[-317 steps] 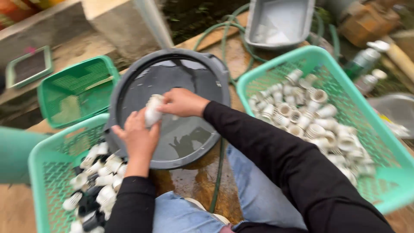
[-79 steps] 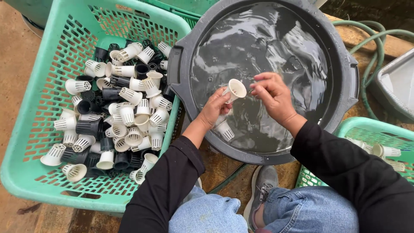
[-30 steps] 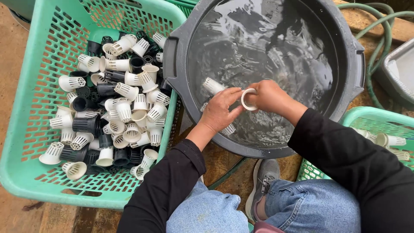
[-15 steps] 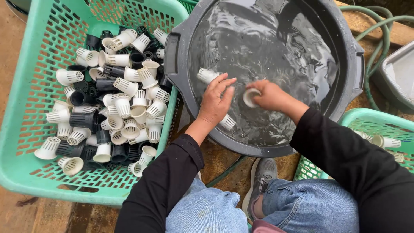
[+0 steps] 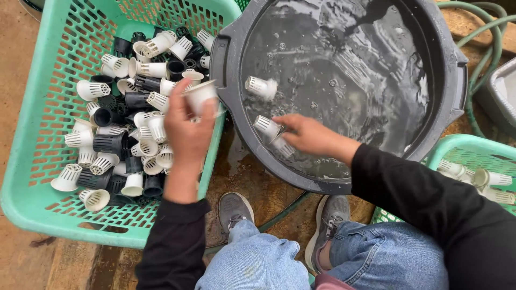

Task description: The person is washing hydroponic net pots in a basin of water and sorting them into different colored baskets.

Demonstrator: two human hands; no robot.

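Left hand (image 5: 185, 126) grips a white slotted cup (image 5: 201, 96) over the green basket (image 5: 32, 161) at nine o'clock; right hand (image 5: 309, 137), fingers curled, pinches another white cup (image 5: 267, 125) in the water-filled dark tub (image 5: 457, 91).

No packages, labels, signs or screens show anywhere in the view.
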